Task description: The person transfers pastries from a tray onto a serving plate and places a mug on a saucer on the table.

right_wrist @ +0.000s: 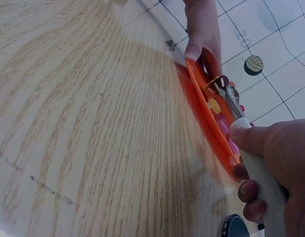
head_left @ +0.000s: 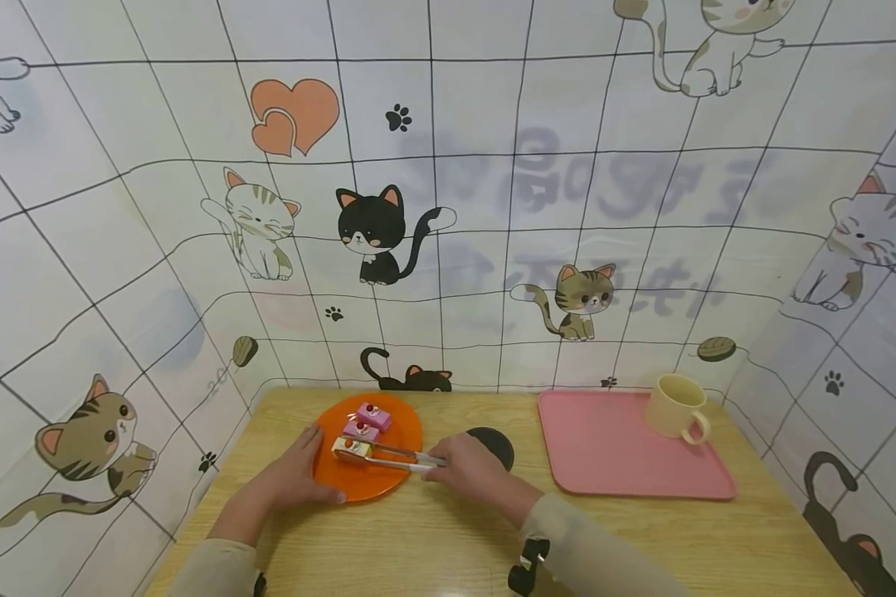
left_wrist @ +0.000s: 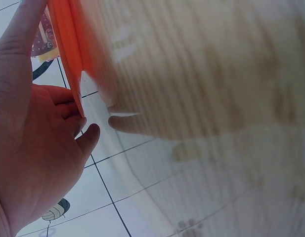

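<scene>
An orange plate [head_left: 388,485] lies on the table at the left in the head view. My left hand [head_left: 293,471] holds its left rim, thumb at the near edge; the left wrist view shows the fingers close around the rim. Two small pink toy cakes [head_left: 374,415] and one pale yellow toy cake [head_left: 352,448], each with a dot on top, sit in a row on the plate. My right hand [head_left: 472,468] grips the white handle [right_wrist: 263,182] of metal tongs [head_left: 403,466]. The tips of the tongs are at the yellow cake, one on each side of it.
Behind my right hand is a black round disc [head_left: 496,444], partly covered. At the right lies a pink tray [head_left: 612,452] with a cream mug [head_left: 674,406] at its back right corner. Walls with printed cats [head_left: 373,240] stand around the wooden table [head_left: 388,555].
</scene>
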Available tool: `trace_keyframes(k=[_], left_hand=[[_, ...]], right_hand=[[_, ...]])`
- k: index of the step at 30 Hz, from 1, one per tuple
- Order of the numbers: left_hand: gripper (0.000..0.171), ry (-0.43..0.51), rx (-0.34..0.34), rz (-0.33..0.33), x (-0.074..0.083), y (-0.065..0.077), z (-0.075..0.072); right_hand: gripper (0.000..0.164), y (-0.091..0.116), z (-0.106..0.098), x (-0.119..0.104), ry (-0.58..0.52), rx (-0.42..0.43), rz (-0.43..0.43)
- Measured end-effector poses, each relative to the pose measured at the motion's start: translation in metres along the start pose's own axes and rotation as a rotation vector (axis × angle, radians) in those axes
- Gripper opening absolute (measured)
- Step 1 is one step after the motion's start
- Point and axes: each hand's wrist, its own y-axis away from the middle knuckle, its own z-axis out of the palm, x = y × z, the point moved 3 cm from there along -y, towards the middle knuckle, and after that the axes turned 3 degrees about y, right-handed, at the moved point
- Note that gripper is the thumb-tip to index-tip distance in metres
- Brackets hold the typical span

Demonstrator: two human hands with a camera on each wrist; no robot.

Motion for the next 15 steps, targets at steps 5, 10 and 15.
trace_keyframes(k=[5, 10, 15], left_hand=[[0.143, -0.003, -0.003, 0.006, 0.0017, -0.0012, -0.0007], [0.143, -0.002, -0.008, -0.002, 0.0034, -0.0003, -0.0016], [0.143, 0.009, -0.013, -0.008, 0.0021, 0.0000, -0.0007]], right_hand=[[0.016, -0.0011, 0.0021, -0.0004, -0.014, -0.014, 0.004], [0.014, -0.0041, 0.0028, 0.0002, -0.030, -0.025, 0.020], [0.013, -0.0061, 0.0044, 0.0018, -0.068, -0.043, 0.027]])
